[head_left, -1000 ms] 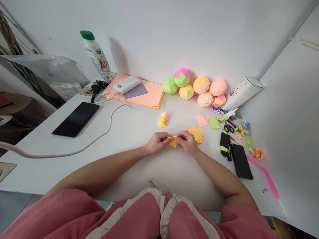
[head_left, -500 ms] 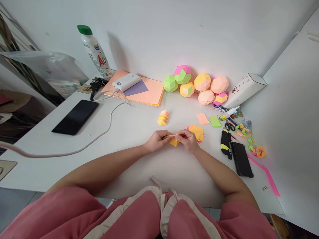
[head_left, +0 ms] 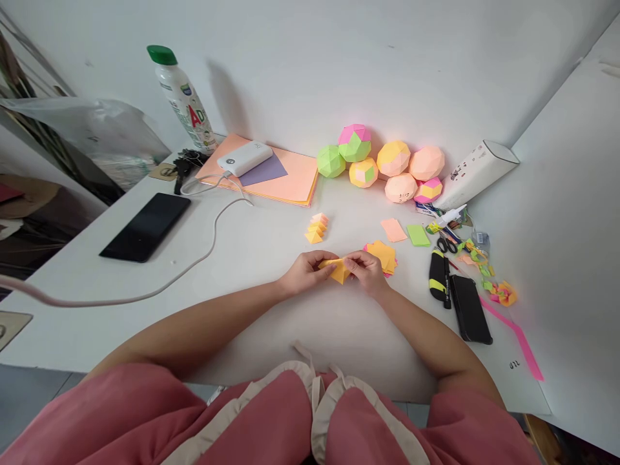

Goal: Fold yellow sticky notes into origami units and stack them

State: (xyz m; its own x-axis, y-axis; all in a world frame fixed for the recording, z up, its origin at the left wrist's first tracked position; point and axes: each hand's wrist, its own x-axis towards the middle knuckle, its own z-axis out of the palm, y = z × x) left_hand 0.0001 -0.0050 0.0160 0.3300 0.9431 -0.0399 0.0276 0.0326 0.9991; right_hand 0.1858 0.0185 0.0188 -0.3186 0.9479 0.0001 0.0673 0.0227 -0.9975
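Note:
Between my two hands is a small folded orange paper [head_left: 340, 272], held just above the white table. My left hand [head_left: 307, 272] pinches its left side, thumb in front. On its right side, my right hand [head_left: 368, 271] grips it between thumb and fingers. Beside my right hand lies a stack of orange paper squares [head_left: 382, 256] with pink edges showing beneath. A row of folded orange and peach pieces [head_left: 316, 228] sits behind my hands. Peach sheets [head_left: 394, 230] and green sheets [head_left: 418, 236] lie farther right.
Paper balls [head_left: 394, 159] line the wall. Scissors [head_left: 446, 244], a cutter [head_left: 438, 275], a black case [head_left: 471, 310] and paper scraps are at right. A phone [head_left: 146, 227], a bottle [head_left: 186, 103], a power bank [head_left: 245, 158] and its cable [head_left: 213, 239] are at left.
The orange paper has tilted between my fingers, so more of its face shows. Both hands stay in nearly the same place, and the camera view has shifted slightly.

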